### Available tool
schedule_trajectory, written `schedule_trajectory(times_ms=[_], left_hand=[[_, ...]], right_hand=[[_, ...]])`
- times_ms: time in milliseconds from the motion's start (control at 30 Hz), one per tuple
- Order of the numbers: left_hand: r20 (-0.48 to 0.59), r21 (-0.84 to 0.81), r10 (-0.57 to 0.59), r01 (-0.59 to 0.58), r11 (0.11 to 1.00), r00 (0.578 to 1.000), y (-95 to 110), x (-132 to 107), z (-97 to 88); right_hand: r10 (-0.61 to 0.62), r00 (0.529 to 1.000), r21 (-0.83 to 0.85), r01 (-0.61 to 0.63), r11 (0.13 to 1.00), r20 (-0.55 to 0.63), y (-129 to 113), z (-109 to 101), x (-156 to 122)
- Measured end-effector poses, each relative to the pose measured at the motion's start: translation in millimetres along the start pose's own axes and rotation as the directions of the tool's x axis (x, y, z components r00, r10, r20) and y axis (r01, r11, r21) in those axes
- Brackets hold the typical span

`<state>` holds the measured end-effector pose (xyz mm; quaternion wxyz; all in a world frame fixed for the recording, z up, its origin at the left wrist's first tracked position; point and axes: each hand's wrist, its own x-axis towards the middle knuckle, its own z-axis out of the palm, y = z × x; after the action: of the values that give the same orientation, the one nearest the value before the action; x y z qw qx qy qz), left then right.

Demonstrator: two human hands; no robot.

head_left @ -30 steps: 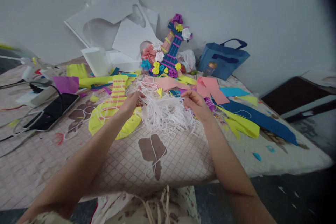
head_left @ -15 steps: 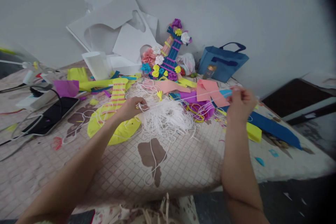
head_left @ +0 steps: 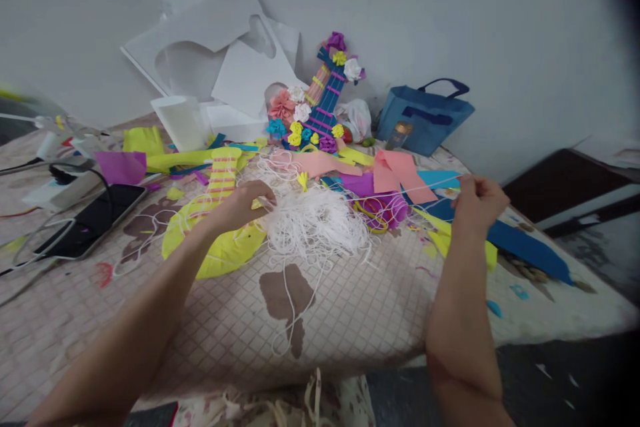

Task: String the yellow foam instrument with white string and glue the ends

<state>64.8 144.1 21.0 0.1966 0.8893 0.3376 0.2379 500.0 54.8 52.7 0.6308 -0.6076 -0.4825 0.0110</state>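
Observation:
A tangled heap of white string (head_left: 320, 223) lies at the middle of the table. At its left edge is my left hand (head_left: 247, 205), with curved fingers closed on some of the string. My right hand (head_left: 481, 203) is raised at the right, its fingertips pinching a strand that runs back to the heap. Under my left wrist lies a yellow guitar-shaped piece (head_left: 225, 250) with pink stripes across its neck. Behind the heap rest purple paper (head_left: 395, 209), a yellow-handled pair of scissors (head_left: 374, 213) and salmon paper (head_left: 397, 170).
A blue guitar decorated with paper flowers (head_left: 325, 103) leans on the wall, beside white cut-out boards (head_left: 200, 27). A blue bag (head_left: 425, 117) and a small jar (head_left: 399, 136) stand back right. At left are a phone (head_left: 95, 220) and a power strip (head_left: 63, 190) with cables.
My right hand has moved to the right, drawing the strand further out. My left hand has shifted slightly up and left at the heap's edge.

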Motion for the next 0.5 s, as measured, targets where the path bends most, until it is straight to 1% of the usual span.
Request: schedule_trajectory(times_ms=[33, 67, 100, 133, 167, 200, 233, 267, 300, 333, 367, 400, 433, 467, 500], left_hand=[[0.046, 0.004, 0.013, -0.013, 1.000, 0.999, 1, -2, -4.7], [0.071, 0.004, 0.009, -0.009, 1.000, 0.997, 4, -4, -9.3], [0.061, -0.005, -0.013, 0.014, 1.000, 0.998, 10, -5, -13.3], [0.017, -0.038, -0.047, 0.048, 0.998, 0.999, 20, -4, -16.0], [-0.057, -0.103, -0.081, 0.074, 0.992, 0.995, 33, -1, -17.1], [-0.128, -0.207, -0.119, 0.090, 0.974, 0.985, 49, 2, -16.3], [-0.162, -0.350, -0.141, 0.077, 0.934, 0.977, 65, 7, -13.7], [-0.136, -0.523, -0.134, 0.044, 0.851, 0.982, 82, 13, -9.7], [-0.044, -0.664, -0.115, 0.057, 0.745, 0.992, 97, 19, -4.9], [0.057, -0.758, -0.090, 0.102, 0.645, 0.994, 109, 25, -0.2], [0.137, -0.813, -0.071, 0.153, 0.562, 0.988, 117, 30, 3.5], [0.191, -0.836, -0.061, 0.195, 0.512, 0.980, 121, 33, 5.3], [0.216, -0.839, -0.065, 0.219, 0.498, 0.974, 120, 35, 4.8], [0.214, -0.825, -0.079, 0.223, 0.520, 0.974, 115, 34, 1.6], [0.194, -0.792, -0.097, 0.214, 0.571, 0.976, 107, 33, -4.2]], right_hand=[[0.011, 0.999, 0.018, -0.011, 1.000, -0.035, -11, 4, -4], [0.014, 1.000, 0.029, -0.013, 1.000, -0.023, -23, 8, -8], [-0.002, 0.999, 0.030, 0.001, 1.000, 0.039, -38, 15, -14], [-0.037, 0.984, 0.014, 0.035, 0.999, 0.175, -53, 23, -21], [-0.103, 0.936, 0.002, 0.109, 0.994, 0.335, -69, 33, -29], [-0.179, 0.872, 0.002, 0.200, 0.980, 0.457, -86, 44, -37], [-0.237, 0.789, 0.018, 0.275, 0.961, 0.567, -101, 55, -45], [-0.284, 0.722, 0.042, 0.334, 0.942, 0.631, -115, 66, -52], [-0.323, 0.673, 0.063, 0.381, 0.923, 0.665, -127, 75, -58], [-0.351, 0.643, 0.080, 0.411, 0.908, 0.680, -136, 82, -62], [-0.368, 0.642, 0.086, 0.427, 0.900, 0.672, -140, 86, -63], [-0.373, 0.664, 0.077, 0.430, 0.899, 0.648, -141, 85, -62], [-0.365, 0.701, 0.055, 0.423, 0.905, 0.613, -137, 81, -57], [-0.340, 0.748, 0.018, 0.402, 0.916, 0.570, -129, 73, -49], [-0.301, 0.802, -0.031, 0.369, 0.929, 0.516, -117, 61, -39]])
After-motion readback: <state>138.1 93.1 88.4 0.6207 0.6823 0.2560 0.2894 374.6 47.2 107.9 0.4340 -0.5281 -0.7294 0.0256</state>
